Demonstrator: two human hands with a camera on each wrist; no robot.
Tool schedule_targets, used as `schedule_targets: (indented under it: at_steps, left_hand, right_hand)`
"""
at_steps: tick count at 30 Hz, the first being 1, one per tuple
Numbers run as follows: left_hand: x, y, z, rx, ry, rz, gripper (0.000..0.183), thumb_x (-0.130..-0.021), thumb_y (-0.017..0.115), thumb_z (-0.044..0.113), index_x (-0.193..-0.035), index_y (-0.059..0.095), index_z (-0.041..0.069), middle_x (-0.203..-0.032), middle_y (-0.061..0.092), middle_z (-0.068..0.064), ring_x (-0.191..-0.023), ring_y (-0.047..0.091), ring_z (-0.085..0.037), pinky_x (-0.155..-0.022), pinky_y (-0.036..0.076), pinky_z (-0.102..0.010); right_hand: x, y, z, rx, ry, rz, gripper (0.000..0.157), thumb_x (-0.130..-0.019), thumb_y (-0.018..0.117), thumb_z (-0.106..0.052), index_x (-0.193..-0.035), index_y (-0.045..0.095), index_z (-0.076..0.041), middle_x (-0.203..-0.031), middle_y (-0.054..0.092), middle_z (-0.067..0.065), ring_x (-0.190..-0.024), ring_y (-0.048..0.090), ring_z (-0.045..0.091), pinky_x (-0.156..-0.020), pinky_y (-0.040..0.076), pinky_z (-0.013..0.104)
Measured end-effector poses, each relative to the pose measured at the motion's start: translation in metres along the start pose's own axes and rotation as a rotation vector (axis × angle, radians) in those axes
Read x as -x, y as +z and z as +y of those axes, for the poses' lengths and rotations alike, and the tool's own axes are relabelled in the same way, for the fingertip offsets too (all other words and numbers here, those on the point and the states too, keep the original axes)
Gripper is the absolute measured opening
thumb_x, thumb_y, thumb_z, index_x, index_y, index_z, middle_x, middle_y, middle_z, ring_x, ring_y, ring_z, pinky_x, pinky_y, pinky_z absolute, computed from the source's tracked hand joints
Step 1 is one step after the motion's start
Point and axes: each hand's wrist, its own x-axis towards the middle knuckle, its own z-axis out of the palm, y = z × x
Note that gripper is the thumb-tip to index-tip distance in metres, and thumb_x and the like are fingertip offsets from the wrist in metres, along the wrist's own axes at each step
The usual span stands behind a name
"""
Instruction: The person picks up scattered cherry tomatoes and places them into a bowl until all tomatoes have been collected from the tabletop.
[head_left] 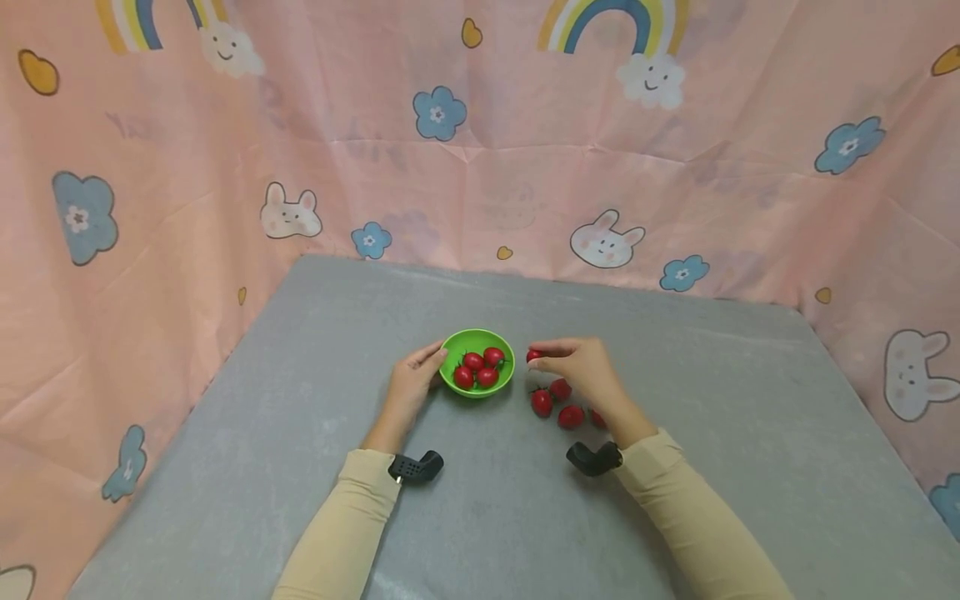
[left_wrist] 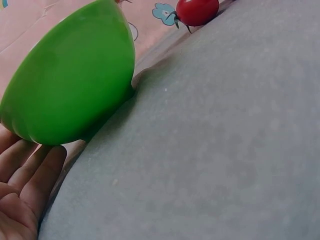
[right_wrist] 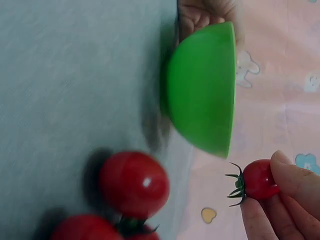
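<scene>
A green bowl stands on the grey table with several red cherry tomatoes inside. My left hand holds the bowl's left side, thumb at the rim and fingers against the outer wall low down, as the left wrist view shows. Between thumb and fingertips my right hand pinches one cherry tomato, its green stem end pointing out toward the bowl. That tomato is raised just right of the bowl's rim. Below the right hand, several more cherry tomatoes lie on the table, one partly hidden by the wrist.
The grey table ends at a pink curtain printed with rabbits, flowers and rainbows, which surrounds its back and sides. Black wrist cameras are strapped near both beige sleeves.
</scene>
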Motion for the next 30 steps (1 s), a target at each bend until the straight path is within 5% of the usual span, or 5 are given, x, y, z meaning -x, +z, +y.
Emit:
schedule_targets:
  at_steps: [15,22,30]
  left_hand:
    - [0.001,0.0,0.003,0.004,0.001,-0.005,0.037,-0.098,0.063,0.023,-0.132,0.064,0.007,-0.136,0.063,-0.014,-0.097,0.067,-0.003,-0.079,0.055,-0.014]
    - [-0.001,0.001,0.0,0.003,0.003,-0.003,0.037,-0.098,0.063,0.023,-0.132,0.064,0.007,-0.135,0.064,-0.013,-0.093,0.067,0.0,-0.078,0.056,-0.014]
    - [-0.002,0.0,-0.001,0.001,0.012,-0.006,0.037,-0.099,0.063,0.023,-0.132,0.064,0.007,-0.135,0.064,-0.015,-0.091,0.067,0.001,-0.078,0.055,-0.013]
  right_hand:
    - [-0.007,0.025,-0.025,-0.017,-0.038,-0.02,0.031,-0.082,0.082,-0.024,-0.112,0.078,-0.014,-0.118,0.074,0.007,-0.126,0.058,0.024,-0.104,0.048,0.042]
    - [-0.009,0.035,-0.031,-0.007,-0.047,-0.026,0.028,-0.083,0.081,-0.022,-0.109,0.079,-0.015,-0.117,0.074,0.007,-0.115,0.059,0.022,-0.077,0.045,0.025]
    - [-0.012,0.044,-0.034,0.0,-0.09,-0.034,0.028,-0.082,0.082,-0.021,-0.109,0.079,-0.013,-0.116,0.075,0.007,-0.116,0.062,0.023,-0.084,0.05,0.03]
